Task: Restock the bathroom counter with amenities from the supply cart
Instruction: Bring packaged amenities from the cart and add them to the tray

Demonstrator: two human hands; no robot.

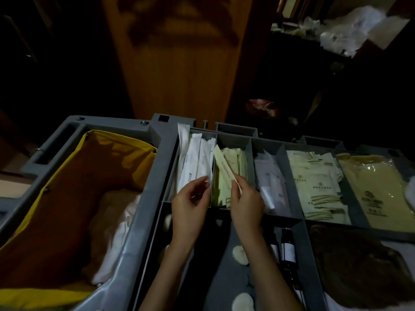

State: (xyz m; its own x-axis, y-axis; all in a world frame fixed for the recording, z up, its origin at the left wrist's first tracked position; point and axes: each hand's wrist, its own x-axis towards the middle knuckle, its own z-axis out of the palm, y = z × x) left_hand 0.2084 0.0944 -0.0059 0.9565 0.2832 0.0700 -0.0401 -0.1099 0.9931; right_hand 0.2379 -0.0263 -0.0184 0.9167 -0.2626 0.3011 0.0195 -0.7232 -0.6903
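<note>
Honestly, only pinching tip of long cream paper sachet (pixel 223 169) with right hand (pixel 247 205), left hand (pixel 190 205) at white paper packets (pixel 197 158), grasp unclear; might slip, snag neighbours.

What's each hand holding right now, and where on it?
The right hand pinches a slim cream packet by its lower end. The left hand is at the white packets; a grip cannot be told.
</note>
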